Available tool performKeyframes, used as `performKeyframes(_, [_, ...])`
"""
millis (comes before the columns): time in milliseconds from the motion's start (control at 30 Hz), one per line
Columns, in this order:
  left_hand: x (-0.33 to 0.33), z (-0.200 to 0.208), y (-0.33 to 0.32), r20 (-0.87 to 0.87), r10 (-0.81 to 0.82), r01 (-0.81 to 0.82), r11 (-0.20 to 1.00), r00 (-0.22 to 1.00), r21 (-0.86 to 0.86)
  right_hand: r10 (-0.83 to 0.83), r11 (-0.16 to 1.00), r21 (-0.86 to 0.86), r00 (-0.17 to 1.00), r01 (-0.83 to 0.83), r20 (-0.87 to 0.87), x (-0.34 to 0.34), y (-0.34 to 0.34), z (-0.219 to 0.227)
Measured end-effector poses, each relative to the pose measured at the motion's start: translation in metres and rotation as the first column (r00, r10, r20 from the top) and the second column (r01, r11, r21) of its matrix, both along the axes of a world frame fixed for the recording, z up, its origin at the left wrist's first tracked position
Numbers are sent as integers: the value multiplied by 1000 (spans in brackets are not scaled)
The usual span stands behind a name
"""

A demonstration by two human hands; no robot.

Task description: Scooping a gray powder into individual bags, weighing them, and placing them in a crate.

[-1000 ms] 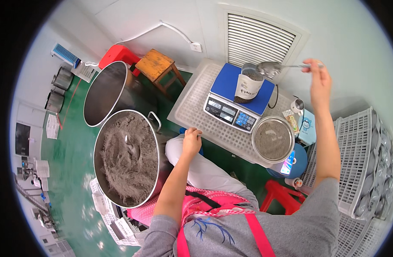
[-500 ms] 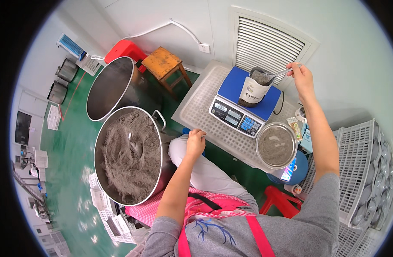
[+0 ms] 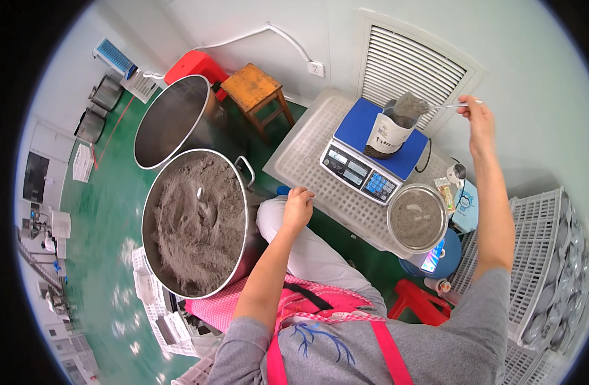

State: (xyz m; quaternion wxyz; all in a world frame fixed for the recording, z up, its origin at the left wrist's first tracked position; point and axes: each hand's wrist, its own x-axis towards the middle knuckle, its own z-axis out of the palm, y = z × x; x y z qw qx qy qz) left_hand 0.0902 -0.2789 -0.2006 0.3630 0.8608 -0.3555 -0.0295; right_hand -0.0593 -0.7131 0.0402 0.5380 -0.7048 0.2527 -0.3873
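Note:
My right hand (image 3: pixel 478 119) is closed round the thin handle of a metal spoon (image 3: pixel 445 105). The spoon's bowl carries a heap of grey powder (image 3: pixel 410 106) at the mouth of a clear container with a white label (image 3: pixel 391 131). This container holds dark grey powder and stands on the blue platform of a digital scale (image 3: pixel 362 157). A round clear tub of grey powder (image 3: pixel 416 218) sits by the scale's near right corner. My left hand (image 3: pixel 299 208) is closed above my knee; whether anything is in its fingers cannot be seen.
A large steel pot of grey powder (image 3: pixel 201 224) stands at my left, with another steel pot (image 3: pixel 169 122) behind it. The scale rests on an upturned pale plastic crate (image 3: pixel 294 160). A wooden stool (image 3: pixel 251 88) is beyond; stacked white crates (image 3: pixel 538 256) and a phone (image 3: pixel 433 256) are right.
The spoon has come up and to the right out of the container's mouth, and a heap of powder now shows on it. My left hand stays near my knee.

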Motion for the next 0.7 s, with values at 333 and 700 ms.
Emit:
performKeyframes(333, [1, -4, 1, -52, -11, 13, 999, 999, 30, -278, 936, 233, 960, 263, 34, -160, 5, -62])
performKeyframes(700, [4, -12, -1, 21, -67, 66, 997, 998, 31, -320, 922, 99, 882, 373, -347, -243, 83, -214])
